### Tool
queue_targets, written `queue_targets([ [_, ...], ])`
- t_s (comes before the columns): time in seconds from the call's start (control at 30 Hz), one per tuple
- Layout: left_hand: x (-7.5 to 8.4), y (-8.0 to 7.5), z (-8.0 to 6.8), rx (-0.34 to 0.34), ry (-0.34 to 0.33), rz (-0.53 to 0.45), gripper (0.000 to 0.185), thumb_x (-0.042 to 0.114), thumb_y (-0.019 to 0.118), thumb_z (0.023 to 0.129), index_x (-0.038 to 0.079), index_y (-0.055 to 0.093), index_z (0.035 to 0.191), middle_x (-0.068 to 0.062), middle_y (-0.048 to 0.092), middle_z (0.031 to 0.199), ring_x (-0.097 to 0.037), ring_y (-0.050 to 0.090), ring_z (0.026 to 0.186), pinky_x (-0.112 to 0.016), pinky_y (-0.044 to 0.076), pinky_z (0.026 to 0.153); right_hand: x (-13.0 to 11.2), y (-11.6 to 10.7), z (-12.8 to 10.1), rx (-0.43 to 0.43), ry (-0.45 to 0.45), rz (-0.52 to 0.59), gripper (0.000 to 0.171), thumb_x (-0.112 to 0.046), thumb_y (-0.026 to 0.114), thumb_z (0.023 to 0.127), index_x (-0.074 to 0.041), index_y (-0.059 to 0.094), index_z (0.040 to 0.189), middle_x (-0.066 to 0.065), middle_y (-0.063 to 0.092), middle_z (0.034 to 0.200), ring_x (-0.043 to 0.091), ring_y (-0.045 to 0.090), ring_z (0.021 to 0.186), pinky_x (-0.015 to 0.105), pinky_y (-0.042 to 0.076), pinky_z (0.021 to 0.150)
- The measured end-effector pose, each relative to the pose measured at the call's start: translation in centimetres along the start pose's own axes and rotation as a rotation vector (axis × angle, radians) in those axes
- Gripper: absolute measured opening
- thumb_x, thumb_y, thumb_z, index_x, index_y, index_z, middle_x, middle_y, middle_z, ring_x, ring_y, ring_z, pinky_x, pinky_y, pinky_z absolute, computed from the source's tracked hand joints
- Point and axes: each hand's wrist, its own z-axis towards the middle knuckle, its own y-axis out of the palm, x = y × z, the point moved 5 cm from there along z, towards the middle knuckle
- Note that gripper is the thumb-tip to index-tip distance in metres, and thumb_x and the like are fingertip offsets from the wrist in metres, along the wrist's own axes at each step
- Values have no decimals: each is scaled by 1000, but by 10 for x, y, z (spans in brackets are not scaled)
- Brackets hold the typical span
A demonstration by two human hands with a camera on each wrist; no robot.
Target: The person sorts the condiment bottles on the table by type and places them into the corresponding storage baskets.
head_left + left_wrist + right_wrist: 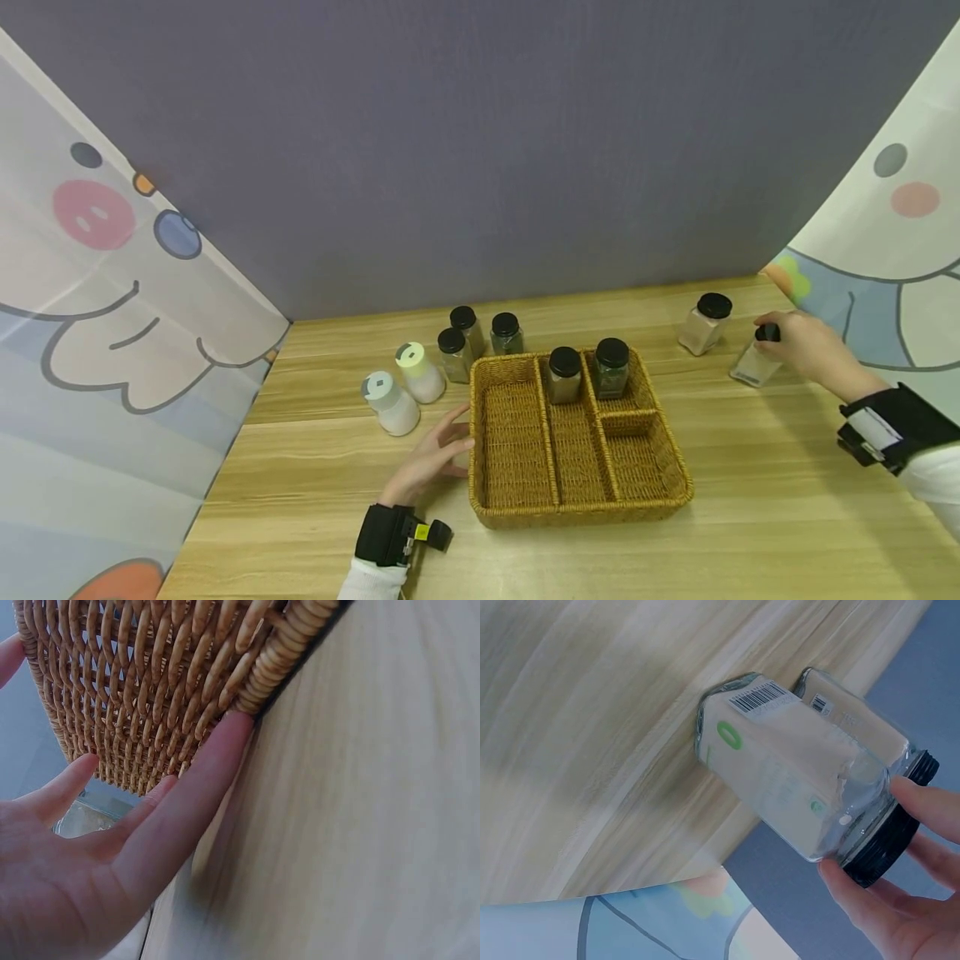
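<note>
- The right hand [806, 346] is far out on the right of the wooden table [750, 517]; its fingertips [911, 799] pinch the black lid of a clear spice jar [756, 362] that stands on the tabletop; the right wrist view shows the jar [795, 776] filled with a pale powder, a barcode label on its side and a green mark near its base
- A second pale-filled jar [703, 323] with a black lid stands just beside the held one, a little nearer the wall; in the right wrist view it sits directly behind the held jar [855, 724]
- The left hand [431, 458] lies flat with its fingers spread and relaxed, holding nothing; its fingertips [229, 739] touch the outer left wall of the wicker basket [517, 508]; the left wrist view shows the woven side [150, 682] close up
- The basket sits in the middle of the table and is split into compartments; two black-lidded jars stand at its far end, one with light brown contents [564, 375] in the middle lane, one with dark contents [612, 367] in the small far right compartment
- Outside the basket, by its far left corner, stand three more black-lidded jars [480, 337] in a cluster; to their left are two white shaker bottles [405, 387] side by side
- A black wrist strap [892, 425] is worn on the right forearm, another [386, 535] on the left
</note>
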Motion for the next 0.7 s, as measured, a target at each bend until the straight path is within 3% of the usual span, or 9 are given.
queue_targets([
  [0.13, 0, 0, 0, 0, -2, 1, 67, 21, 56, 87, 17, 17, 142, -26, 30, 134, -35, 45, 111, -42, 52, 73, -3, 1, 0, -42, 15, 20, 37, -6, 58, 82, 19, 48, 107, 39, 51, 99, 22, 46, 49, 31, 35, 42],
  [0.2, 0, 0, 1, -1, 0, 1, 68, 22, 56, 87, 17, 17, 142, -26, 30, 134, -36, 45, 111, -42, 52, 72, -4, 1, -1, -55, 20, 34, 38, -6, 57, 83, 19, 47, 109, 39, 51, 99, 16, 38, 45, 27, 28, 41],
  [0.37, 0, 0, 1, -4, 8, -3, 69, 23, 57, 86, 16, 16, 142, -26, 31, 134, -35, 45, 111, -42, 52, 72, -11, -5, -1, -13, -33, 15, 36, -4, 59, 81, 19, 49, 107, 34, 55, 88, 15, 43, 48, 28, 32, 43],
  [0.53, 1, 0, 0, -1, 3, 0, 69, 23, 57, 86, 16, 17, 142, -26, 31, 134, -35, 45, 111, -42, 52, 72, -25, -15, -4, 70, -94, -13, 33, -3, 64, 77, 16, 53, 103, 35, 53, 92, 34, 55, 67, 43, 45, 53],
  [0.7, 1, 0, 0, 0, 2, 6, 67, 22, 56, 87, 17, 18, 142, -26, 30, 134, -36, 44, 113, -42, 52, 72, -40, -25, -8, 115, -143, -10, 32, -2, 65, 76, 12, 56, 103, 35, 52, 97, 45, 53, 80, 52, 44, 61],
])
